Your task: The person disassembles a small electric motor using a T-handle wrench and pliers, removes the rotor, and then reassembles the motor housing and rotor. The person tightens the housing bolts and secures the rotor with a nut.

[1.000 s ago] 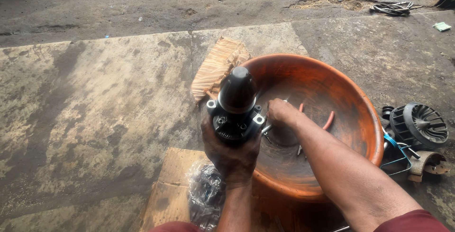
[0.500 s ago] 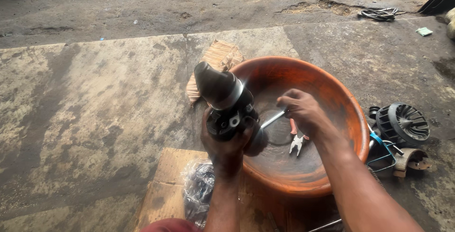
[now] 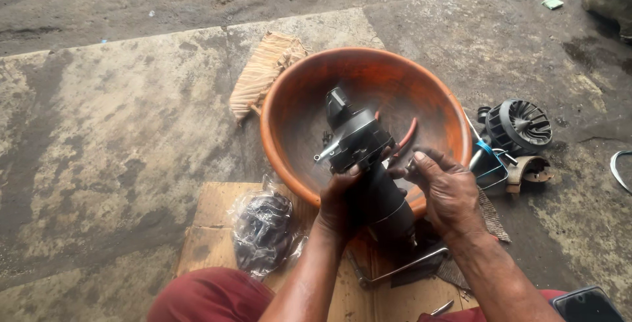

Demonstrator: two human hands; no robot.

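My left hand (image 3: 341, 198) grips a dark, greasy cylindrical motor (image 3: 361, 143) from below and holds it tilted over the near rim of an orange basin (image 3: 283, 101). A short silver bolt sticks out of the motor's left side. On the motor's right side, my right hand (image 3: 449, 191) has its curled fingertips and thumb pressed against the body. Whether it pinches something small there is hidden. Red-handled pliers (image 3: 406, 132) lie inside the basin behind the motor.
A woven brush (image 3: 266, 72) lies left of the basin. A plastic bag of dark parts (image 3: 263, 226) sits on cardboard (image 3: 207, 220). A wrench (image 3: 403, 268) lies by my knees. A black fan part (image 3: 521, 123) and metal pieces lie to the right, with a phone (image 3: 586, 305) at bottom right.
The motor has tipped from upright to leaning over the basin. My right hand has left the basin's inside and come to the motor's side.
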